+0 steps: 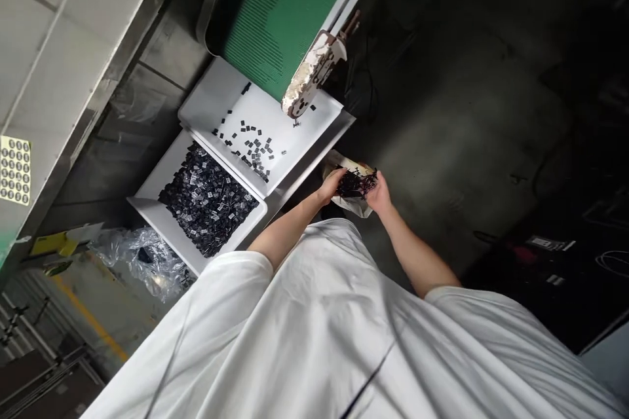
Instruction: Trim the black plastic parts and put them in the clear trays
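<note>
My left hand [331,187] and my right hand [379,194] are closed around opposite sides of a tangled clump of thin, black, branching plastic sprues [354,183]. The clump sits low in front of my body, at the mouth of an open pale bag [362,208]. How deep the bag is and what lies in it are hidden beneath the clump. My fingers are partly covered by the black pieces.
Left of my hands, a white bin [255,216] holds a heap of small black parts [206,200]. Behind it, another white bin [307,137] has scattered black pieces, below a green conveyor belt [295,6] with a worn metal end bracket [314,72]. Clear plastic wrap [147,258] lies at left.
</note>
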A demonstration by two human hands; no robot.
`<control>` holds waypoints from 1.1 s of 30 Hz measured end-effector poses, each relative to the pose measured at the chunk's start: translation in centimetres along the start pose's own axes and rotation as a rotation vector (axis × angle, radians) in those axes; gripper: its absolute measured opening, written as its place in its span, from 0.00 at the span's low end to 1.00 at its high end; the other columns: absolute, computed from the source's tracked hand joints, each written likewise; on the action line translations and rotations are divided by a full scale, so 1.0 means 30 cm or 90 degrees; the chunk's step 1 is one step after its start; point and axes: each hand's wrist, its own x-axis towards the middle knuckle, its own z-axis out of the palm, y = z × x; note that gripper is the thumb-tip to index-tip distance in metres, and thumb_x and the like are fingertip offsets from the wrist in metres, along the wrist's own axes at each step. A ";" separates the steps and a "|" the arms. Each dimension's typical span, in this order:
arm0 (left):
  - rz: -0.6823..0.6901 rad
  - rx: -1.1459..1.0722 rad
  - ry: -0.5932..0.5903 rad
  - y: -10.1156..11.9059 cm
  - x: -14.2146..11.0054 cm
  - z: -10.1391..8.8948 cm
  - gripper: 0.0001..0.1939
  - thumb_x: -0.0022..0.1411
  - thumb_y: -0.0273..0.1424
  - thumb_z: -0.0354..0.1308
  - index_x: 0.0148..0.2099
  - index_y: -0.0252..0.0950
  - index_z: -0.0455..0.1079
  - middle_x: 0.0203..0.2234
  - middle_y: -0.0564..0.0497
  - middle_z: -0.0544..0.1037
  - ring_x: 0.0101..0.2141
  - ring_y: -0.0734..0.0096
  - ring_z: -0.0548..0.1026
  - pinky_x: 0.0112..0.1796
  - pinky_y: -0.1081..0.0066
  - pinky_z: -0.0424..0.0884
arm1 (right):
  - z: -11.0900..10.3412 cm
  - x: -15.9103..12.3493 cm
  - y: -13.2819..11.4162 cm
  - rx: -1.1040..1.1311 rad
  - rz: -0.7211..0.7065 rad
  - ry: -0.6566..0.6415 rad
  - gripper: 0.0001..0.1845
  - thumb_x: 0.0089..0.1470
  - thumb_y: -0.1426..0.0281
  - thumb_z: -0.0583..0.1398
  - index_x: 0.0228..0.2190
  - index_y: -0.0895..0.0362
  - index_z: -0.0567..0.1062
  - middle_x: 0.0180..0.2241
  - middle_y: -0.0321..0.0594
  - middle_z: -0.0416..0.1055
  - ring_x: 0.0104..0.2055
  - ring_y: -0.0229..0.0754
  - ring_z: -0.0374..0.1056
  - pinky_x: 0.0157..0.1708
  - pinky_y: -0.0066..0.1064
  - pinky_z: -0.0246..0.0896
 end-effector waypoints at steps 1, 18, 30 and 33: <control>-0.008 0.013 0.008 -0.005 0.022 0.021 0.21 0.70 0.44 0.60 0.59 0.39 0.74 0.59 0.43 0.77 0.55 0.55 0.74 0.48 0.61 0.75 | -0.011 0.030 0.031 -0.014 0.010 0.031 0.34 0.54 0.33 0.58 0.44 0.48 0.77 0.39 0.41 0.79 0.44 0.51 0.75 0.40 0.41 0.75; -0.013 0.097 -0.023 -0.081 -0.063 -0.231 0.18 0.63 0.44 0.67 0.47 0.36 0.75 0.40 0.45 0.81 0.37 0.65 0.80 0.47 0.62 0.74 | -0.158 0.093 0.139 -0.555 0.020 0.067 0.26 0.60 0.59 0.64 0.57 0.54 0.77 0.62 0.52 0.72 0.66 0.60 0.64 0.70 0.52 0.55; 0.189 -0.069 0.140 -0.217 -0.501 -0.514 0.22 0.63 0.46 0.68 0.50 0.35 0.76 0.40 0.43 0.84 0.38 0.66 0.81 0.40 0.67 0.74 | -0.002 0.011 -0.017 -0.807 -0.108 0.068 0.19 0.56 0.65 0.65 0.48 0.60 0.82 0.46 0.64 0.79 0.56 0.70 0.74 0.61 0.64 0.62; 0.296 -0.070 0.210 -0.230 -0.590 -0.589 0.22 0.66 0.48 0.64 0.51 0.36 0.78 0.38 0.45 0.84 0.35 0.67 0.80 0.38 0.68 0.75 | 0.073 -0.035 -0.129 -0.796 -0.251 0.028 0.19 0.63 0.62 0.57 0.50 0.54 0.81 0.47 0.53 0.81 0.53 0.58 0.76 0.59 0.53 0.68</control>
